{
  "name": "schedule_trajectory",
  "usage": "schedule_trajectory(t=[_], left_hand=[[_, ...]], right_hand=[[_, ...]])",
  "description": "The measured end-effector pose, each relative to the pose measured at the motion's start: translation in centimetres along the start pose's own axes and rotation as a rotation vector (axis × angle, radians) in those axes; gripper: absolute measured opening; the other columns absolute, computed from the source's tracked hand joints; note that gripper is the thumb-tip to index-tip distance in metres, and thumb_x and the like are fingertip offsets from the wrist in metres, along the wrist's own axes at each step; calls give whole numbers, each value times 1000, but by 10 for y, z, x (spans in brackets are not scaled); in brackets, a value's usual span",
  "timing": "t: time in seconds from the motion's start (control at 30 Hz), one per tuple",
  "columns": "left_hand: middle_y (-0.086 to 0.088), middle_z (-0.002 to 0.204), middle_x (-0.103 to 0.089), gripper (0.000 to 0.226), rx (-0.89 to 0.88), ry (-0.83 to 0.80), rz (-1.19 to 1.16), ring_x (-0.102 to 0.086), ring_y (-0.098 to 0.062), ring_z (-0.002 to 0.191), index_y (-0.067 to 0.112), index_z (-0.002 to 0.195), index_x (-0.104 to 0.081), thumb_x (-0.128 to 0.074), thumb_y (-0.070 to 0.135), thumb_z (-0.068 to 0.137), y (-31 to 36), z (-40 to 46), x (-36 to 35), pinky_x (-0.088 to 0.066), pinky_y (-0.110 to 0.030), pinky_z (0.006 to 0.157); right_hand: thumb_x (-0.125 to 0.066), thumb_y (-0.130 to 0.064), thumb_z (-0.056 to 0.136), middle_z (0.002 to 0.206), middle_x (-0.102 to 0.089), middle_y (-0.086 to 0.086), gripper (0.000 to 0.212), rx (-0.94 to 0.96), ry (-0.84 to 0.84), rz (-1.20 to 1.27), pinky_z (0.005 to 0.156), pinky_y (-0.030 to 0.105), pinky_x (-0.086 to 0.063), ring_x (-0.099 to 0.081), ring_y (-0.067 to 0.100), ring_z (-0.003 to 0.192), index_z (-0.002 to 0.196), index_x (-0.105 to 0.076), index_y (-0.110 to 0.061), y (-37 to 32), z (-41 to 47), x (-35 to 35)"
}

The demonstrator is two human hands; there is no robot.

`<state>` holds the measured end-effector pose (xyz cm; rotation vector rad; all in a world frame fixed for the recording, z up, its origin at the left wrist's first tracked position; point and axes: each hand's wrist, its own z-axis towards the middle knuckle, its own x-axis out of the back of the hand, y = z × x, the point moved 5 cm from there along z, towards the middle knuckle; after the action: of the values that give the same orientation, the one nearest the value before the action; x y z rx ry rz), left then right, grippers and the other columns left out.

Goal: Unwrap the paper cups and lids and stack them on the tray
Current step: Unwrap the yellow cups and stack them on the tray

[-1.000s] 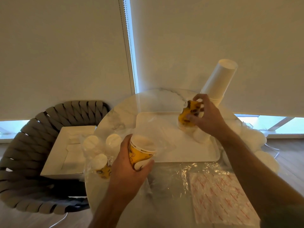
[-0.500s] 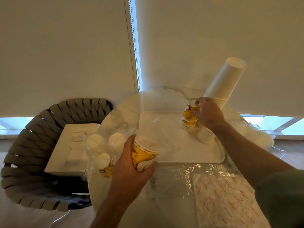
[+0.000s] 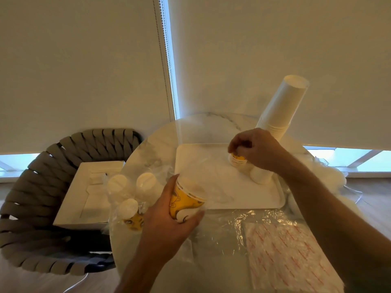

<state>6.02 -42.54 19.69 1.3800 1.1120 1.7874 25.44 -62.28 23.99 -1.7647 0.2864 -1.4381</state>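
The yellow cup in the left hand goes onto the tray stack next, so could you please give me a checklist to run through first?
1. Left hand has a grip on the yellow cup: ok.
2. Cup free of plastic wrap: cannot tell.
3. Yellow cup stack stands on the tray: ok.
4. Stack top free: not ok, the right hand covers it.
5. Path across the tray: ok, only thin plastic film lies there.
6. White cup stack steady: cannot tell; it leans.
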Motion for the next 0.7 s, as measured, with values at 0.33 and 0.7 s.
schedule_trajectory(t=[0.33,0.7], left_hand=[[27,103,-67,76,30,-49,-60,-66,4,92,47,133,-43,-83,41,69,7,-2,-9,-48,-6,71],[17,110,-70,80,28,-97,-56,-66,4,96,33,140,-51,-88,29,68,9,-6,-11,-48,-6,76]], right_hand=[[-75,-19,89,134,-60,-7,20,206,-577,298,107,23,-46,-58,6,124,109,-76,-20,-54,-50,-48],[-79,-16,86,108,-68,-11,21,362,-619,196,101,48,-48,-63,19,110,96,-71,-33,-69,-61,-58]])
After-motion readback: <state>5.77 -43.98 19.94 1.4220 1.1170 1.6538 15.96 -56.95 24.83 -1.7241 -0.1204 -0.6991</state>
